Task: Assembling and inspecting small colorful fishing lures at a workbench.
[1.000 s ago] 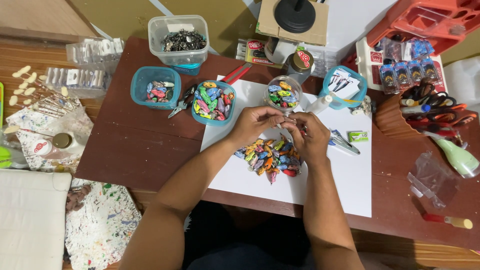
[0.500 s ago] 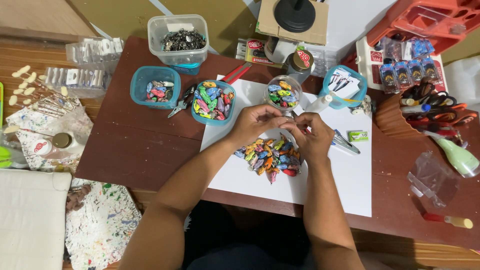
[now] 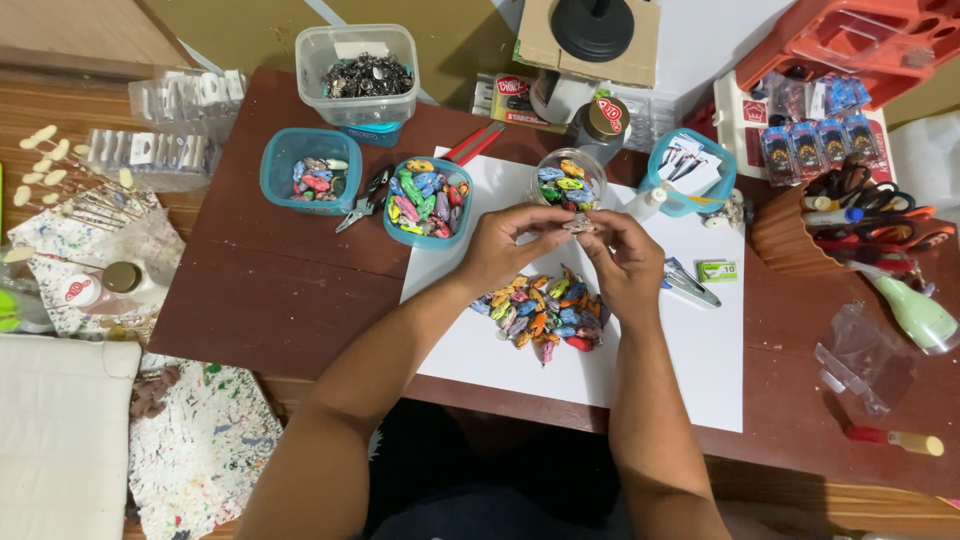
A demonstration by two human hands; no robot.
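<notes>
Both hands meet above a white sheet of paper (image 3: 690,370) laid on a dark brown table (image 3: 270,300). The left hand (image 3: 505,243) and the right hand (image 3: 625,255) are closed, fingertips together, on one small greyish piece (image 3: 577,223) held between them; it is too small to identify further. The piece sits in the air just in front of a clear round jar (image 3: 567,177) holding coloured charms, and above a loose pile of coloured charms (image 3: 545,310) resting on the paper directly below the hands. To the left of the jar stands a teal round tub (image 3: 428,202) filled with similar coloured pieces, partly on the paper's edge. Further left is a teal square tub (image 3: 312,170) with fewer pieces, and small pliers (image 3: 362,198) lie between the two tubs. Behind them is a clear square container (image 3: 360,75) of dark metal parts. Right of the jar is a blue tub (image 3: 690,172) holding small cards. A metal clip tool (image 3: 688,285) lies on the paper just beside the right hand. At the right edge of the table a brown ribbed cup (image 3: 800,235) holds scissors and pens. A paint-spattered sheet (image 3: 200,440) lies at the lower left, off the table.
</notes>
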